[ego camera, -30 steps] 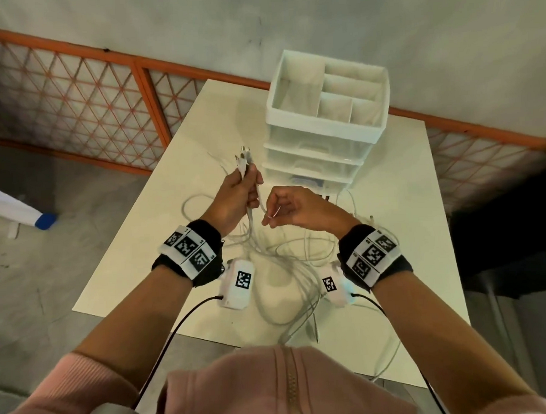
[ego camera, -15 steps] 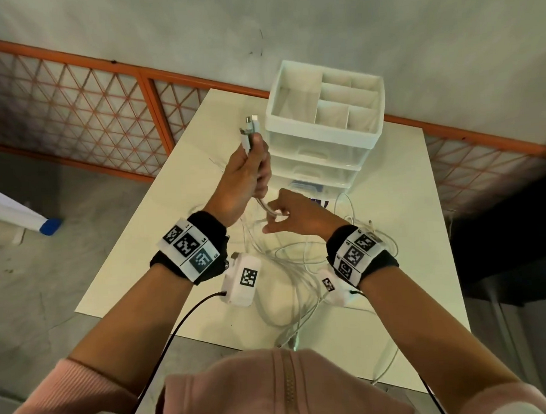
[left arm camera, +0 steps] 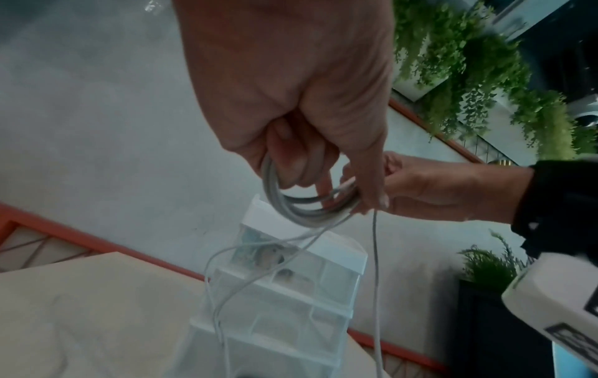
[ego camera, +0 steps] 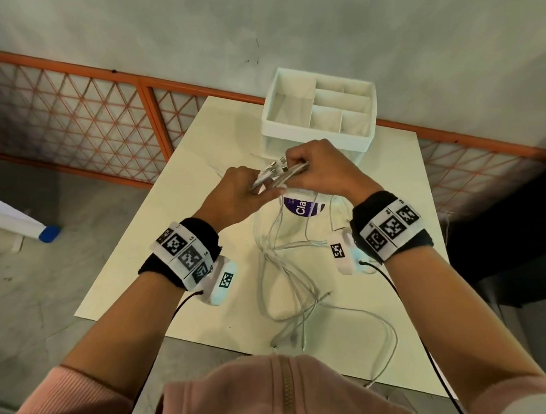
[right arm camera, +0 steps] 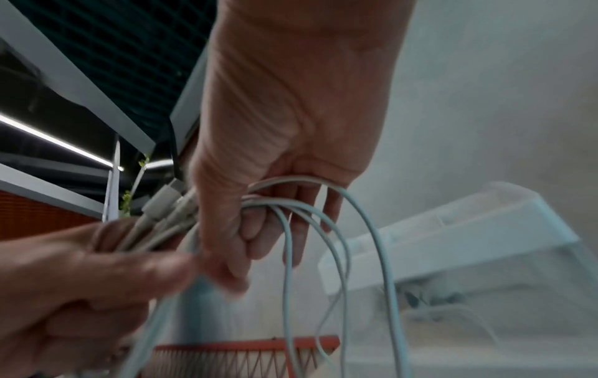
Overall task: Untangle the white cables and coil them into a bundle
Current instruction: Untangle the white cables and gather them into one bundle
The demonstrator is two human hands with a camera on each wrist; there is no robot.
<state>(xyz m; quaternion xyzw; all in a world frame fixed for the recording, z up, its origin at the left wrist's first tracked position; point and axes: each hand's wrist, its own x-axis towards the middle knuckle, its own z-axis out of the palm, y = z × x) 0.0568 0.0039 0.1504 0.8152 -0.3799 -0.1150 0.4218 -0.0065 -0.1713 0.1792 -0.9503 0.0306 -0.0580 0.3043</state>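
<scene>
Several white cables (ego camera: 284,278) hang from my hands in loose loops onto the cream table (ego camera: 161,268). Their plug ends (ego camera: 276,167) stick out to the left, bunched between my hands. My left hand (ego camera: 258,188) grips the bunch from the left, fingers curled round a looped run of cable (left arm camera: 304,207). My right hand (ego camera: 292,168) grips the same bunch just beside it, close to the plugs (right arm camera: 168,202). Several strands (right arm camera: 323,230) arch over its fingers and drop down. Both hands are raised above the table, in front of the drawer unit.
A white drawer organiser (ego camera: 320,111) with open top compartments stands at the table's back. A purple-labelled item (ego camera: 303,205) lies at its foot. An orange lattice fence (ego camera: 89,121) runs behind. Cable ends (ego camera: 382,371) trail over the near table edge.
My left hand tipped the plug ends from upright to sideways. My right hand came up from a lower strand and took hold of the bunch beside the left.
</scene>
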